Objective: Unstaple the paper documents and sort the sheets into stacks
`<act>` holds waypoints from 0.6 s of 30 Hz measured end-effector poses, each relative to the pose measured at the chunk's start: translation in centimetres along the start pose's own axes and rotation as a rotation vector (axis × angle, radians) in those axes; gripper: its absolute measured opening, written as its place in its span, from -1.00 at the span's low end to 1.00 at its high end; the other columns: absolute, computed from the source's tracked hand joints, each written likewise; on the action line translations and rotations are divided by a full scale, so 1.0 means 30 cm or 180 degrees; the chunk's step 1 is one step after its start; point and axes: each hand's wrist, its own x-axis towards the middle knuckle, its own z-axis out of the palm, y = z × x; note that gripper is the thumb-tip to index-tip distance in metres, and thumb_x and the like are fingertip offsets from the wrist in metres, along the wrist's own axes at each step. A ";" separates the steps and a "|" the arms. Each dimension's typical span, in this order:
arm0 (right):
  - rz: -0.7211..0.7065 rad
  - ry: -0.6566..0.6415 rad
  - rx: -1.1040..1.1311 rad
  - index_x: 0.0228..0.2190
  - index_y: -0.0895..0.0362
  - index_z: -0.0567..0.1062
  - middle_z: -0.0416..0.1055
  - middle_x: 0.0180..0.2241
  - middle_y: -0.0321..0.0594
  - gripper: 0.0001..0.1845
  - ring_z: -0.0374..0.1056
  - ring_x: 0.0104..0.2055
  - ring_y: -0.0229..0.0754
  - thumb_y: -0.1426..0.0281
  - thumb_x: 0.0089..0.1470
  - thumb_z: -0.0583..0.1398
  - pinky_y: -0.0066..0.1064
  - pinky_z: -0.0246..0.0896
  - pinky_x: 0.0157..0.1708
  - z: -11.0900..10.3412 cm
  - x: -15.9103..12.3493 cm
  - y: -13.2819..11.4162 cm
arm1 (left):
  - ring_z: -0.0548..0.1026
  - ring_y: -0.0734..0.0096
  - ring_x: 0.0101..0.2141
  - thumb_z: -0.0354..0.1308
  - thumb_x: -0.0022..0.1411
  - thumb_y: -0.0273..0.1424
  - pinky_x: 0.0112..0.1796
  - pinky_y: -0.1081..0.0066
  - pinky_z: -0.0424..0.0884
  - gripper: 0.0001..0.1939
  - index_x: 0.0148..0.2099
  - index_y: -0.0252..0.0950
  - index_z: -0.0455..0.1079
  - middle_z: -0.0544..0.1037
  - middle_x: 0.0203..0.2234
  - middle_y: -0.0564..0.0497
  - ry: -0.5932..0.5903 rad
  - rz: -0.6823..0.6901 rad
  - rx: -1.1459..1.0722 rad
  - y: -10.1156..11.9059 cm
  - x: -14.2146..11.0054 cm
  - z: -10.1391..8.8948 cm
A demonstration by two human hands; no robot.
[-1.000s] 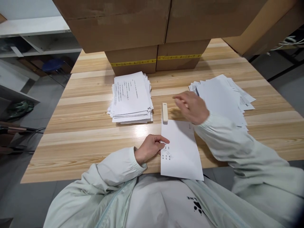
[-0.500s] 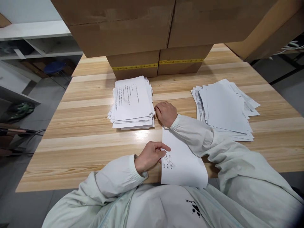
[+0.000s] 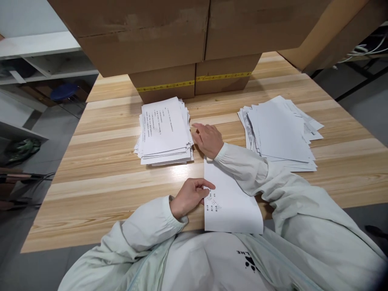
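A white sheet of paper (image 3: 233,210) with a few lines of print and handwritten marks lies in front of me, its near end reaching the table edge. My left hand (image 3: 189,197) holds the sheet's left edge, index finger stretched over the top. Beyond the sheet's far end, my right hand (image 3: 208,139) rests with its fingers apart, close to a stack of printed papers (image 3: 163,129) but holding nothing I can see. My right sleeve crosses the sheet and hides part of it. On the right lies a looser, fanned pile of papers (image 3: 281,131).
Cardboard boxes (image 3: 145,36) with yellow tape are stacked at the back of the wooden table (image 3: 100,182). A larger box stands at the back right. To the left are white shelving (image 3: 45,42) and a blue stool (image 3: 64,92).
My right hand's fingers have loosened and spread, with the index finger stretched toward the left stack. The left hand stays on the sheet. The view has shifted slightly.
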 end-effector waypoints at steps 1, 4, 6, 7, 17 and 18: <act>-0.0032 0.0106 0.0038 0.17 0.22 0.32 0.50 -0.02 -0.03 -0.49 0.30 -0.01 0.03 0.26 0.36 -0.10 -0.19 -0.01 0.01 -0.029 -0.002 0.001 | 0.16 0.64 -0.65 0.19 0.04 -0.50 -0.56 0.54 0.13 -0.81 -0.25 -0.42 0.53 0.24 -0.73 0.20 0.0001 0.0028 -0.0013 -0.005 0.000 -0.001; -0.0107 0.0478 0.0236 0.18 0.18 0.32 0.50 -0.02 -0.05 -0.50 0.32 0.02 0.03 0.23 0.33 -0.06 -0.15 0.07 0.04 -0.135 -0.045 0.024 | 0.23 0.61 -0.62 0.22 0.06 -0.43 -0.53 0.53 0.17 -0.80 -0.23 -0.42 0.52 0.29 -0.68 0.17 -0.0045 0.0079 -0.0143 -0.032 -0.009 -0.003; -0.0053 0.0719 0.0464 0.10 0.16 0.40 0.51 -0.04 -0.05 -0.54 0.35 0.01 0.01 0.23 0.31 -0.03 -0.14 0.14 0.05 -0.202 -0.116 0.052 | 0.23 0.61 -0.62 0.23 0.09 -0.39 -0.53 0.53 0.14 -0.79 -0.23 -0.40 0.52 0.30 -0.67 0.16 -0.0030 0.0135 -0.0138 -0.056 -0.029 -0.004; 0.0011 0.0809 0.0572 0.06 0.15 0.43 0.52 -0.05 -0.05 -0.56 0.37 -0.01 0.01 0.22 0.30 -0.01 -0.14 0.18 0.06 -0.228 -0.163 0.066 | 0.22 0.61 -0.61 0.22 0.11 -0.39 -0.54 0.53 0.12 -0.81 -0.24 -0.39 0.52 0.31 -0.66 0.15 0.0017 0.0201 -0.0070 -0.068 -0.043 -0.004; 0.1673 -0.0751 0.3060 -0.07 0.00 0.61 0.60 -0.17 -0.08 -0.24 0.50 -0.06 0.11 -0.25 0.10 -0.03 -0.13 0.43 -0.07 -0.280 -0.675 0.076 | 0.42 0.54 -0.51 -0.06 0.24 -0.68 -0.51 0.56 0.26 -0.65 -0.22 -0.24 0.50 0.48 -0.49 0.03 0.0929 0.3214 0.1897 -0.095 -0.203 -0.054; 0.1516 -0.0902 0.3351 -0.07 0.00 0.61 0.60 -0.18 -0.07 -0.21 0.50 -0.06 0.13 -0.29 0.04 0.00 -0.11 0.44 -0.08 -0.281 -0.696 0.057 | 0.43 0.54 -0.50 -0.05 0.22 -0.69 -0.50 0.55 0.27 -0.64 -0.18 -0.23 0.49 0.50 -0.45 0.02 0.0953 0.3394 0.2063 -0.091 -0.207 -0.059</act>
